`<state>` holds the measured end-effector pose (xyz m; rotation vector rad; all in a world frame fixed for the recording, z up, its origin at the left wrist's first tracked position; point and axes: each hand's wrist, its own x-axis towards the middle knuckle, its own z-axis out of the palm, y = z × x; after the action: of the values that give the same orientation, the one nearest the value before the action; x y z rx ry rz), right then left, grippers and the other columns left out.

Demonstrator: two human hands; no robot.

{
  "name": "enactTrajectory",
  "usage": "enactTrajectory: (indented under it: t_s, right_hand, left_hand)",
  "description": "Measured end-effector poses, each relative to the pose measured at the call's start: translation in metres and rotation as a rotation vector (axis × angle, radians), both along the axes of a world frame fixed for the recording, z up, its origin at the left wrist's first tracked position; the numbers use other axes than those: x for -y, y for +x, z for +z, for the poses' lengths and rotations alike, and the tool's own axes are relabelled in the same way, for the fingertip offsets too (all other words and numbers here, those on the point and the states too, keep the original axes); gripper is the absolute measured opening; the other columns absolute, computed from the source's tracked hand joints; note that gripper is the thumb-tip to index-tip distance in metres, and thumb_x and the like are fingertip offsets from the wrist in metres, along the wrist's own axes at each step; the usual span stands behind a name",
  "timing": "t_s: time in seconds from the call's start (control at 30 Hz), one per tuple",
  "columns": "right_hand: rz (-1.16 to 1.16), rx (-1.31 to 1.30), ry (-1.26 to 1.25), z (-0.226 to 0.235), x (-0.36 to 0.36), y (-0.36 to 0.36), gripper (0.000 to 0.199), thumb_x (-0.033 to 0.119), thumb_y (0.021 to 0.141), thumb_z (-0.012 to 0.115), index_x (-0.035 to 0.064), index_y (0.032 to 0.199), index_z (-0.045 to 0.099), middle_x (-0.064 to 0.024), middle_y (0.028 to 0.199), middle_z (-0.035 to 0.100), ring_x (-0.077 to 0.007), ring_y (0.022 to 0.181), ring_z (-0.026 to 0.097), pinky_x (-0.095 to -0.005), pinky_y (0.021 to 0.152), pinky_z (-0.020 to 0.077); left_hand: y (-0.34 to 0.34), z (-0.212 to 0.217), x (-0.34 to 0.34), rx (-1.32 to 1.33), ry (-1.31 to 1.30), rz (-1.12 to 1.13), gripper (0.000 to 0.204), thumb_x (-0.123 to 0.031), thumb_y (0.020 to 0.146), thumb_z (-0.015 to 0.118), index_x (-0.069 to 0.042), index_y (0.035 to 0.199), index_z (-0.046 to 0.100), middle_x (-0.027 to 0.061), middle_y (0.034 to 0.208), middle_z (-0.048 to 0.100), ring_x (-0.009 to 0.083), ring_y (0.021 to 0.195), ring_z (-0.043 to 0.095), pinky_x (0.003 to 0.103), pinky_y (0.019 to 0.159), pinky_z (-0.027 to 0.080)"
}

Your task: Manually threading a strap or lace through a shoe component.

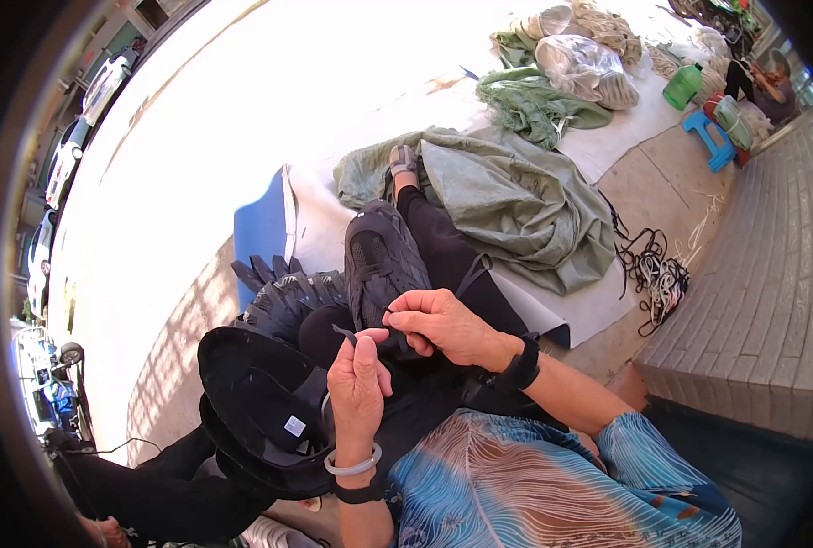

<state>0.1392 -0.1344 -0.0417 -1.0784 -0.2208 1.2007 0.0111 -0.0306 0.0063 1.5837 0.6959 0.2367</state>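
Observation:
A black mesh shoe (379, 260) rests on my lap, toe pointing away from me. Just nearer than its laced front, both my hands work close together. Thumb and fingers of my right hand (452, 327) pinch a thin black shoelace at the shoe's near end. My left hand (359, 382) holds a flat black lace end (344, 333) between thumb and forefinger. Left of the shoe stands a row of similar black shoes (288, 301), packed side by side. Nearer, a black rounded, hollow item (251, 365) with a white label lies beside my left wrist.
Grey-green sacking (525, 210) covers the ground ahead. A tangle of black and white laces (657, 279) lies at right by the grey ledge (744, 310). Farther off are stuffed bags (589, 68), a green bottle (683, 87), a blue stool (709, 140) and a seated person (773, 91).

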Motion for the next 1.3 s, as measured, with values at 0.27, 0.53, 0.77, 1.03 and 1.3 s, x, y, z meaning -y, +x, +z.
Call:
enactTrajectory:
  t_s: [0.27,0.53,0.77,1.03,1.3]
  right_hand:
    - [0.106,-0.443,0.184,-0.001,0.004,0.004,0.012,0.015,0.096,0.051,0.0058,0.097,0.058,-0.0107,0.090,0.066,-0.0010,0.040,0.036,-0.0155,0.032,0.0241]
    - [0.047,-0.276,0.186,0.009,0.010,0.007,0.011,0.013,0.094,0.056,0.0040,0.100,0.059,-0.0057,0.080,0.064,0.0004,0.042,0.034,-0.0160,0.035,0.0237]
    - [-0.008,0.150,0.077,0.007,0.006,-0.010,0.014,0.012,0.090,0.061,0.0012,0.098,0.062,0.0018,0.074,0.060,-0.0007,0.054,0.044,-0.0176,0.045,0.0344]
    - [-0.269,0.868,0.013,0.006,0.003,-0.010,0.017,0.013,0.087,0.063,0.0010,0.098,0.068,-0.0084,0.092,0.063,-0.0157,0.083,0.061,-0.0270,0.074,0.0491]
    - [-0.154,0.886,0.058,0.011,0.000,-0.015,0.020,0.013,0.087,0.063,0.0040,0.104,0.069,-0.0101,0.110,0.060,-0.0206,0.101,0.059,-0.0301,0.086,0.0464]
  left_hand:
    - [-0.006,-0.003,0.009,-0.168,-0.027,-0.508,0.036,-0.032,0.098,0.046,-0.001,0.091,0.065,0.0015,0.055,0.050,0.0076,0.052,0.047,0.024,0.051,0.037]
    - [-0.012,-0.015,0.003,-0.152,-0.013,-0.364,0.031,-0.024,0.096,0.048,0.003,0.099,0.063,0.0066,0.078,0.064,0.0104,0.072,0.058,0.024,0.067,0.046]
    - [0.006,-0.009,0.002,0.187,-0.206,0.081,0.021,-0.016,0.096,0.053,0.000,0.105,0.064,0.0052,0.093,0.065,0.0091,0.079,0.059,0.022,0.074,0.049]
    - [0.003,-0.013,-0.005,0.087,0.067,0.071,0.022,-0.017,0.097,0.053,0.001,0.101,0.063,0.0012,0.088,0.063,0.0062,0.079,0.053,0.021,0.072,0.044]
    - [0.007,-0.020,0.005,0.088,0.001,-0.005,0.025,-0.018,0.099,0.047,0.003,0.107,0.058,0.0010,0.089,0.059,0.0063,0.083,0.051,0.021,0.074,0.042]
